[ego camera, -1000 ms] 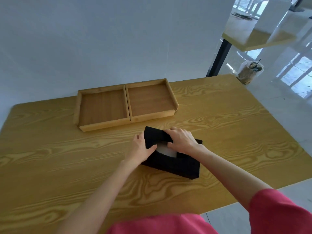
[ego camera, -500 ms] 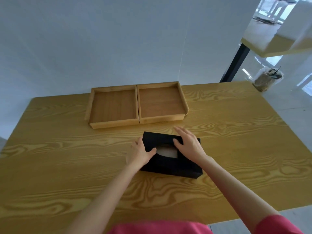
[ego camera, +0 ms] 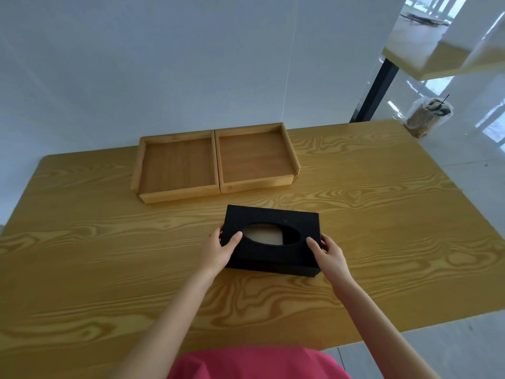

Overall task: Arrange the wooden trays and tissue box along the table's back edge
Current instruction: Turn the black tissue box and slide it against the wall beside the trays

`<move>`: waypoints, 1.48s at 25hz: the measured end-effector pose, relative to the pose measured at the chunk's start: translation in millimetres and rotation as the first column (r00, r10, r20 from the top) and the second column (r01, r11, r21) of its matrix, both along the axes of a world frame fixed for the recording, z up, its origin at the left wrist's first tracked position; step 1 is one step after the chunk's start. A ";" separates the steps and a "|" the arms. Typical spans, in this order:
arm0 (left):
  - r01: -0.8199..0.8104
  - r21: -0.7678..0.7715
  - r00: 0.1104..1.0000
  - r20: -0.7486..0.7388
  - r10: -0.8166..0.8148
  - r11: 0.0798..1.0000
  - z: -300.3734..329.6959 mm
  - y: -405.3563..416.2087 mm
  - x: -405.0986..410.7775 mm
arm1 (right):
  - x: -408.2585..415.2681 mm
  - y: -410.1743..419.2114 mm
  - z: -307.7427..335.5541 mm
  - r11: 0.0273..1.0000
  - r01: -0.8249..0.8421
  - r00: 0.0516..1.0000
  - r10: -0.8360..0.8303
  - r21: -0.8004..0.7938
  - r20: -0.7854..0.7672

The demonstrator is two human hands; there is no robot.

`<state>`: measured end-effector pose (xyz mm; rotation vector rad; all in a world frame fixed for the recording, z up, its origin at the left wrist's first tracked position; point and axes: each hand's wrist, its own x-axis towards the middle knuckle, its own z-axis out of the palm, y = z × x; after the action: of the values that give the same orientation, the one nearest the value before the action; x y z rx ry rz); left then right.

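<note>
A black tissue box (ego camera: 273,222) with an oval top opening lies flat in the middle of the wooden table (ego camera: 82,255). My left hand (ego camera: 220,251) grips its left end, thumb on top. My right hand (ego camera: 329,254) grips its right end the same way. Two shallow wooden trays sit side by side at the table's back edge, touching each other: the left tray (ego camera: 177,166) and the right tray (ego camera: 254,157). Both trays are empty. The box sits a short way in front of the right tray.
A white wall stands right behind the table. Beyond the table's right back corner, an iced drink in a plastic bag (ego camera: 426,116) sits on the glossy floor. A black table leg (ego camera: 374,91) and another tabletop (ego camera: 437,58) lie further right.
My right hand slid from the box's top to its right end and my left hand took the left end. The box has turned squarer to the trays, its oval opening uncovered.
</note>
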<state>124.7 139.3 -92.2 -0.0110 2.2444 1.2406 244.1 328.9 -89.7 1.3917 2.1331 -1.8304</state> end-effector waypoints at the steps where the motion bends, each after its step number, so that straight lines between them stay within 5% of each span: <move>1: -0.024 0.021 0.999 0.021 0.024 0.999 0.0 -0.9 3.1 | -0.5 -1.1 -0.6 1.000 0.015 1.000 -0.015 -0.004 -0.001; 15: -0.161 0.061 0.986 0.041 0.159 0.985 -1.8 -43.1 2.9 | -22.5 -42.9 23.0 0.998 0.000 0.999 0.004 0.069 -0.053; 37: -0.276 0.055 0.959 -0.056 0.279 0.960 27.3 -300.0 -103.2 | -150.4 -293.2 33.0 0.991 -0.133 0.986 0.135 0.028 -0.095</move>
<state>21.5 -160.7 -64.9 -0.2823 2.3257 1.4564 93.7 35.7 -56.8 1.1538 2.2368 -1.8669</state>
